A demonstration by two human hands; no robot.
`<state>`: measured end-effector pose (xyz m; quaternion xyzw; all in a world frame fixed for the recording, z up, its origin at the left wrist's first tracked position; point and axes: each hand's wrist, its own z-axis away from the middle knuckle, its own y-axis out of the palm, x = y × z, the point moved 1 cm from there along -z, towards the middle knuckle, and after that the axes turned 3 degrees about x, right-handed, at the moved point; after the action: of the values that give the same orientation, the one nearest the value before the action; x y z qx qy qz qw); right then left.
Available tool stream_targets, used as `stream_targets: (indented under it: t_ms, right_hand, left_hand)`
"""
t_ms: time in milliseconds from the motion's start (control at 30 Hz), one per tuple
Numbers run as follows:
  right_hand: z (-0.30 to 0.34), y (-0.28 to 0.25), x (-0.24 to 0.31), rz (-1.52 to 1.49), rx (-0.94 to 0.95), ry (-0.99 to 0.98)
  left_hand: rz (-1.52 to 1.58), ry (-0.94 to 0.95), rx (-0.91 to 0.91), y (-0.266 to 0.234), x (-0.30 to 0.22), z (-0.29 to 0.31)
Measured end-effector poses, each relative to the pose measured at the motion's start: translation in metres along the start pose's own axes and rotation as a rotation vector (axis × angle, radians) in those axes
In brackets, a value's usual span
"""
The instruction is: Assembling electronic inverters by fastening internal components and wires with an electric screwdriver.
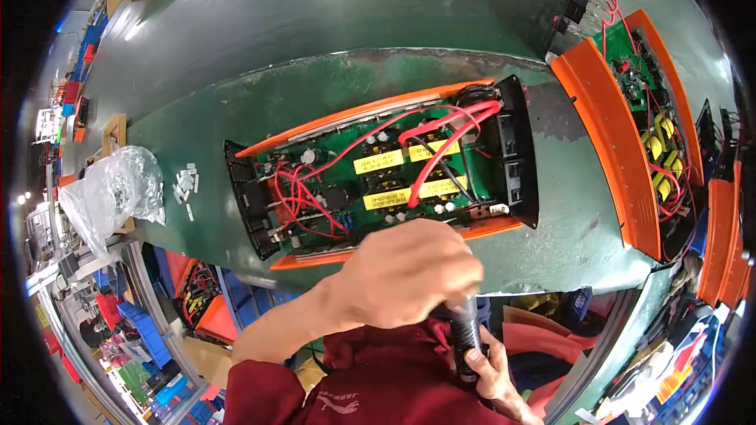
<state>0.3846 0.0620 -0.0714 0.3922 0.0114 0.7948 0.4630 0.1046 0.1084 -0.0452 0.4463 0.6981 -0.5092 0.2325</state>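
My right hand (496, 370) grips a black cylindrical electric screwdriver (466, 340) at the bench's front edge, close to my body. My left hand (409, 271) is closed over the upper end of this screwdriver, its fingers curled; whatever they pinch is hidden. Just beyond my left hand lies an open power inverter (366, 114) with orange side walls and black end panels. Inside it are a green circuit board (346, 153), yellow-wrapped transformers (382, 161) and loose red wires (429, 165). My left hand overlaps its near orange wall in view.
Another opened orange unit (602, 134) stands at the right, with further orange casings (717, 244) beyond. On the left, a clear plastic bag (118, 189) lies beside several small white pieces (186, 182). Blue bins (146, 334) sit below the green bench (315, 75).
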Motion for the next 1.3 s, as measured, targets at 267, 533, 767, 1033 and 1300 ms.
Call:
stream_targets:
  t_ms: [267, 533, 767, 1033, 1300]
  right_hand:
    - [0.001, -0.004, 0.000, 0.033, 0.041, -0.007]
    - [-0.006, -0.008, 0.008, 0.165, 0.027, 0.033]
    - [-0.006, -0.008, 0.001, 0.158, 0.040, 0.044]
    - [-0.005, 0.005, -0.002, 0.115, -0.055, 0.069]
    - [-0.003, 0.000, 0.002, 0.216, -0.117, 0.020]
  left_hand:
    - [0.734, -0.159, -0.418, -0.028, -0.012, -0.013]
    - [-0.548, -0.228, 0.092, -0.035, -0.022, 0.011]
    - [-0.728, -0.208, 0.260, -0.028, -0.016, 0.012]
    - [-0.813, -0.194, 0.357, -0.025, -0.025, 0.000]
    - [-0.851, -0.226, 0.459, -0.020, -0.029, -0.008]
